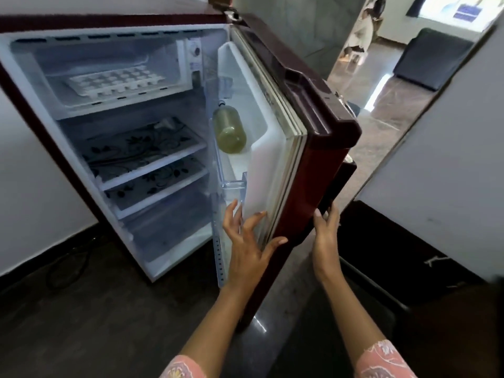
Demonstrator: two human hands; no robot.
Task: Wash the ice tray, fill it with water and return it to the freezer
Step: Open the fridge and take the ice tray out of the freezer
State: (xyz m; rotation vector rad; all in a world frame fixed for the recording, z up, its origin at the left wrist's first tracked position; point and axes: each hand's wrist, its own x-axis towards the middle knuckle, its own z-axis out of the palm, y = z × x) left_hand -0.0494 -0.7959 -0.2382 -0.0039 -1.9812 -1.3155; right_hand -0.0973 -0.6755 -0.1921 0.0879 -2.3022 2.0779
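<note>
A white ice tray [116,81] lies flat in the freezer compartment [106,64] at the top of a small maroon fridge. The fridge door [308,126] stands wide open to the right. My left hand [249,241] has its fingers spread, and their tips touch the door's white inner edge near the bottom. My right hand [326,233] rests on the door's outer maroon edge, fingers reaching up to the dark handle; whether they curl round it is hidden.
A yellowish bottle [229,130] stands in the door's shelf. Patterned shelves [147,148] lie below the freezer. A white wall [441,170] stands right of the door. A person sits in the far room by a dark sofa [433,58].
</note>
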